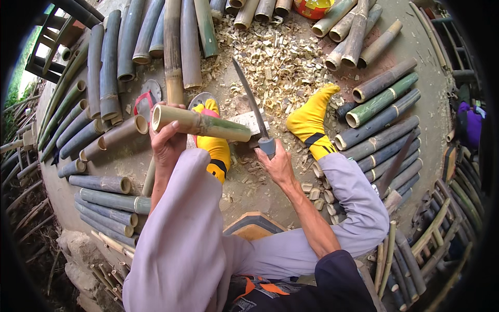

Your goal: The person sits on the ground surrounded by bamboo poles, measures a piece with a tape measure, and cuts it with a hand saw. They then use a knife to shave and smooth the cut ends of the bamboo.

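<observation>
My left hand [169,138] is closed around a short bamboo tube [223,128], green toward its right end, with its pale hollow end facing left. The tube lies almost level above my left foot, which wears a yellow sock [214,151]. In my right hand [278,165] is a machete [249,96], gripped by its grey handle, its long dark blade pointing up and away. Blade and tube are apart, the blade's base just right of the tube's end. Behind them a pale block [248,122] lies on the ground, partly hidden.
Bamboo chips [278,57] cover the ground ahead. Cut bamboo tubes lie in rows at left [109,67] and right [384,101]. A second long blade [397,164] rests over the right row. A red-and-yellow container [313,8] stands at the far edge, and a sandal [149,96] lies left of my foot.
</observation>
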Available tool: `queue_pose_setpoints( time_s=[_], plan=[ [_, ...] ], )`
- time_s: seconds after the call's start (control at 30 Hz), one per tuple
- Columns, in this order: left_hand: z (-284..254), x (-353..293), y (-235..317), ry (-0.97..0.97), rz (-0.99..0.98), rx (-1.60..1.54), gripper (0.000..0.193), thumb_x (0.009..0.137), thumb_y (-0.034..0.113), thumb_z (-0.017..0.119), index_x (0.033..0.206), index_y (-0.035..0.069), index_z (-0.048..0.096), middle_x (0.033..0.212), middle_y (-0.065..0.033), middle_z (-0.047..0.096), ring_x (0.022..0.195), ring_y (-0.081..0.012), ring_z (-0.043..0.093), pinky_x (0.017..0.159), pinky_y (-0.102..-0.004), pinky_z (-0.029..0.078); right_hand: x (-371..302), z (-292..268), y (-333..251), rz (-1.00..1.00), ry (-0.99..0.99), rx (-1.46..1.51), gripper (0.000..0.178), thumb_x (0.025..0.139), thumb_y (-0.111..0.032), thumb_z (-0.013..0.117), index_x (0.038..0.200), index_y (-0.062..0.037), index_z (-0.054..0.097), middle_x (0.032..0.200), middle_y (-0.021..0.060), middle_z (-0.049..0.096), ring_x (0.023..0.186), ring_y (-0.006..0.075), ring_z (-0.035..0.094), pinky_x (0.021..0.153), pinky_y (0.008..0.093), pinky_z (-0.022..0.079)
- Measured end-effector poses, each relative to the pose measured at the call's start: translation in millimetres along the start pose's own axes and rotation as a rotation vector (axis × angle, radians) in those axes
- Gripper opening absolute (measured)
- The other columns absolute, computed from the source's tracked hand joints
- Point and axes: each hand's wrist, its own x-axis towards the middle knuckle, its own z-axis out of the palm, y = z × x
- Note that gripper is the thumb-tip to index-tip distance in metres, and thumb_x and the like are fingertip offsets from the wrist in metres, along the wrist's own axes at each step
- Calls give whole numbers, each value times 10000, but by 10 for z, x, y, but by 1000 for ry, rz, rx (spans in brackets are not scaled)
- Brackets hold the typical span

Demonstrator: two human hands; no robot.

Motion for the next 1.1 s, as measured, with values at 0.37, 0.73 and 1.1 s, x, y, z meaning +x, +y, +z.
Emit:
queue_pose_setpoints(
  time_s=[0.37, 0.73, 1.1],
  plan=[
    [24, -78, 53, -51, 96, -44, 556, 483, 92, 519, 1036, 38, 500, 1020, -119, 534, 1065, -293, 525, 1084, -469, 351, -145, -198, -530, -465, 264, 209, 413, 816, -170, 755, 1101, -14, 500, 797, 72, 639, 684, 140, 647, 587, 274, 524],
    [-32, -39, -16, -173, 120, -44, 588, 458, 62, 507, 1046, 76, 492, 990, -118, 529, 1058, -292, 513, 1091, -489, 342, 156, 47, 186, 23, -44, -55, 435, 878, -347, 668, 1039, 18, 496, 785, 215, 671, 682, 307, 696, 542, 401, 549],
    [-30, -38, 5, -211, 103, -9, 594, 428, 66, 478, 1020, 30, 512, 942, -140, 547, 1021, -308, 532, 1087, -491, 343, 243, 115, 305, 121, -94, -110, 408, 867, -306, 693, 1044, 17, 517, 785, 205, 664, 710, 272, 691, 557, 344, 544]
  ],
)
